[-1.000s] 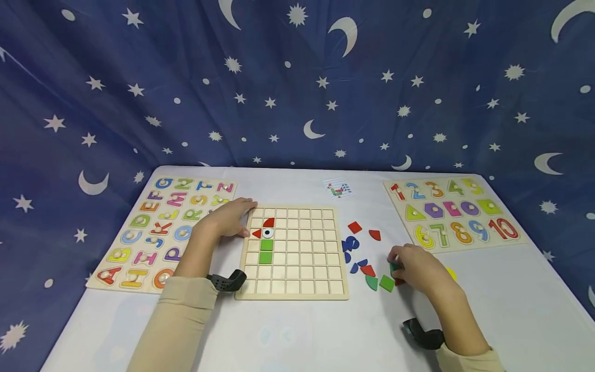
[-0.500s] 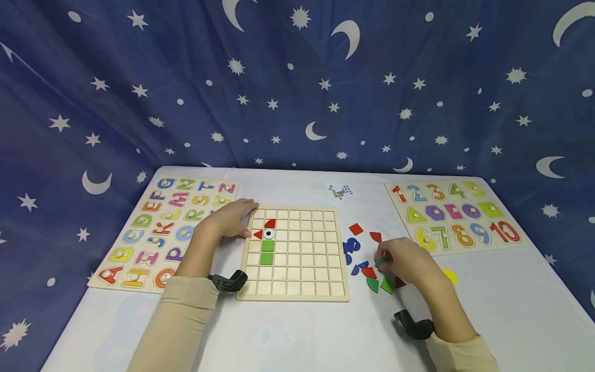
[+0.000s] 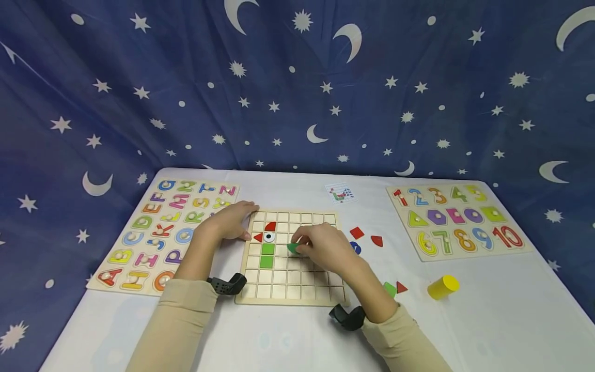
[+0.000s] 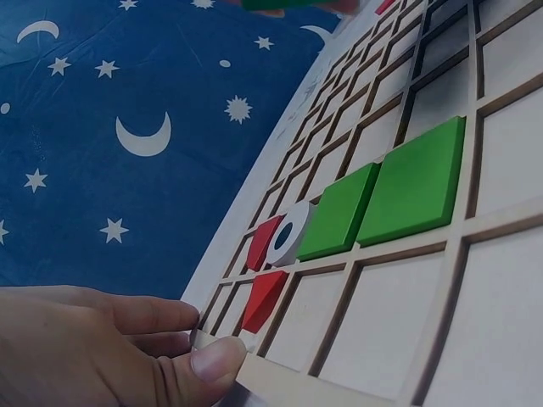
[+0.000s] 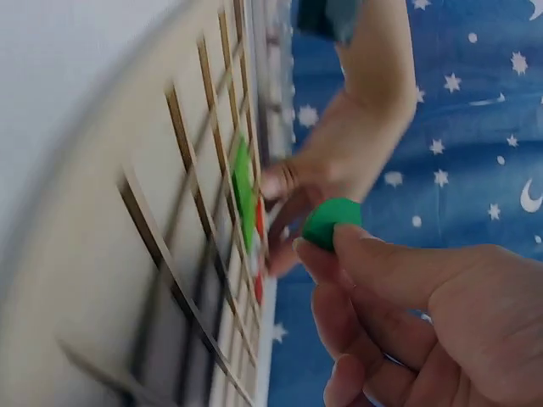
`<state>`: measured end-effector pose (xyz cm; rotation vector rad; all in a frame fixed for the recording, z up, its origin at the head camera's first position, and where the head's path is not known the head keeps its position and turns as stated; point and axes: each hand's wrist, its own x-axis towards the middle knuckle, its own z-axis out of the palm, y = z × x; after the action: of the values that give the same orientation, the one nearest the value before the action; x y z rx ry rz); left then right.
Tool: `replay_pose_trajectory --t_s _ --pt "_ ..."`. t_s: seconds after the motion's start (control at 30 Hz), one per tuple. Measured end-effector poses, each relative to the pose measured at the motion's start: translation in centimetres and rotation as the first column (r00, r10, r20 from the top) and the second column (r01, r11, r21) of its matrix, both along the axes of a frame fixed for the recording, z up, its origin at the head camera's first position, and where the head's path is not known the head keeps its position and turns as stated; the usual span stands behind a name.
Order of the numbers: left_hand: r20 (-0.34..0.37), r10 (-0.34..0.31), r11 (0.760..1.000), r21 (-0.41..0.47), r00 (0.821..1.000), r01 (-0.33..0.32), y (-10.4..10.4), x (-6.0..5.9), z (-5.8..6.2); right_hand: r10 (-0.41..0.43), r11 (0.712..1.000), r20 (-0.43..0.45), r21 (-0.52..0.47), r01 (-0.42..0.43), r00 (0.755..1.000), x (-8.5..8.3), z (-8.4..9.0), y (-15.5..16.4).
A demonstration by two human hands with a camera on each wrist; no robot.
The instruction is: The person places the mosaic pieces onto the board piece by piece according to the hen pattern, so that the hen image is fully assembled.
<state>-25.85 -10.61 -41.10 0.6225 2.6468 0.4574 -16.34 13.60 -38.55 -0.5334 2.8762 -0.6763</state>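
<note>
My left hand (image 3: pixel 229 221) grips the upper left corner of the wooden grid board (image 3: pixel 279 301), thumb and fingers about its edge. The left wrist view shows the thumb beside a red triangle (image 4: pixel 265 301). On the board lie that triangle, a red quarter circle (image 3: pixel 270 226), a white eye piece (image 3: pixel 269 237) and two green squares (image 3: pixel 267 249) in a column. Over the middle of the board, my right hand (image 3: pixel 325 249) pinches a dark green quarter-circle piece (image 5: pixel 331 222) between thumb and forefinger. My right hand and forearm hide part of the board and some loose pieces.
Right of the board lie a red square (image 3: pixel 357 233), a red quarter circle (image 3: pixel 377 241), blue pieces (image 3: pixel 355 248) and a yellow cylinder (image 3: pixel 443 287). A picture card (image 3: pixel 341 193) lies behind. Letter (image 3: pixel 139 243) and number (image 3: pixel 457 219) puzzle boards flank the table.
My right hand has lifted the green quarter-circle piece from the loose pieces and carried it left over the board. The yellow cylinder is now uncovered. My left hand stays at the board's corner.
</note>
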Motion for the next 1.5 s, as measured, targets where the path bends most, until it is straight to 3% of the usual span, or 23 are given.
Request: replay_pose_trajectory --t_s 0.27,0.63,1.2,1.5 --pt "-0.001 0.009 1.0 0.014 1.0 -0.009 0.3 0.2 0.0 0.114 0.988 0.028 -0.113 -0.11 0.993 1.0 -2.1 -2.5" --pt "-0.008 0.005 1.0 0.016 1.0 -0.005 -0.2 0.2 0.0 0.135 0.979 0.006 -0.155 -0.132 0.991 1.3 -3.3 -4.0" --pt "-0.002 0.01 1.0 -0.011 1.0 -0.01 0.0 -0.1 0.1 0.155 0.988 -0.01 -0.026 -0.155 0.988 1.4 -3.9 -4.4" --pt "0.002 0.012 1.0 -0.012 1.0 -0.012 0.0 -0.2 0.0 0.213 0.966 -0.139 0.18 -0.187 0.967 2.1 -3.5 -4.8"
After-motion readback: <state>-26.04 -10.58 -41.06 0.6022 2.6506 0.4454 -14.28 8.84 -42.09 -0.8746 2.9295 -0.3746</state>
